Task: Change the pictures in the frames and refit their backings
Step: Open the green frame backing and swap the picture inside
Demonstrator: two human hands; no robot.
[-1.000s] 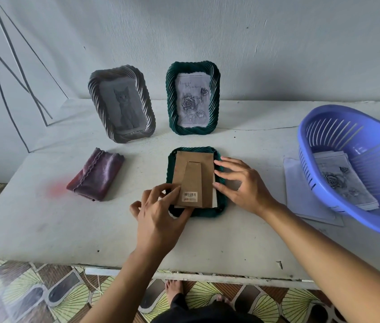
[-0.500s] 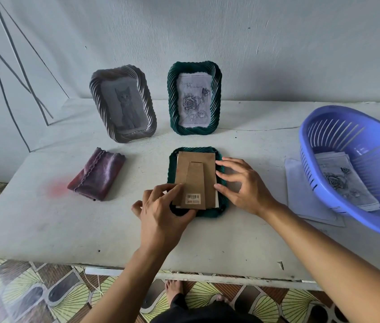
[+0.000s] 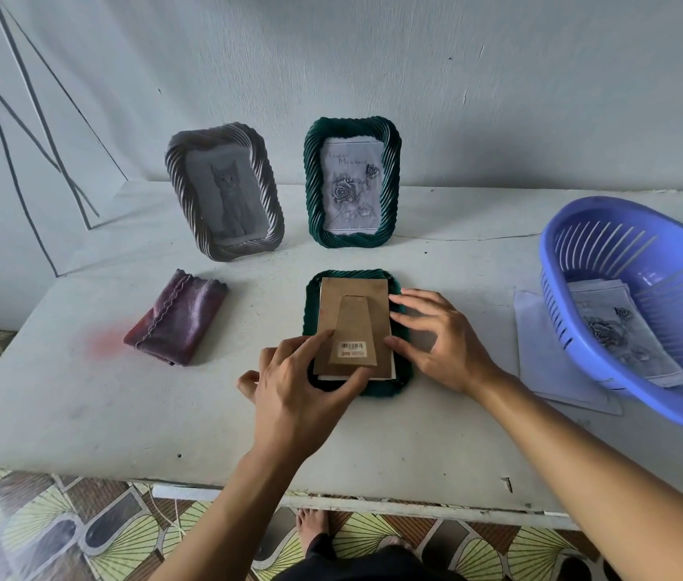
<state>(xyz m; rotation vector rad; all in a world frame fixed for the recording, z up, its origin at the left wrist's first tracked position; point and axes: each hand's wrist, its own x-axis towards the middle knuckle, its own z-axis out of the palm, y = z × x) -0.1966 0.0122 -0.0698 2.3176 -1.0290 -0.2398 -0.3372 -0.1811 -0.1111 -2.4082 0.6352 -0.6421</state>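
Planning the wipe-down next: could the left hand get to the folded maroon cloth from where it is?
Probably yes. The left hand rests on the brown cardboard backing, and the folded maroon cloth lies on its own side of the white table with nothing between them.

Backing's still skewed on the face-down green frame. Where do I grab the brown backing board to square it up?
Pinch the brown backing board by its long side edges, coming from above. It lies flat and slightly tilted on the face-down green frame, a white strip showing along its right edge. The left hand covers the near-left corner; the right hand touches the right edge.
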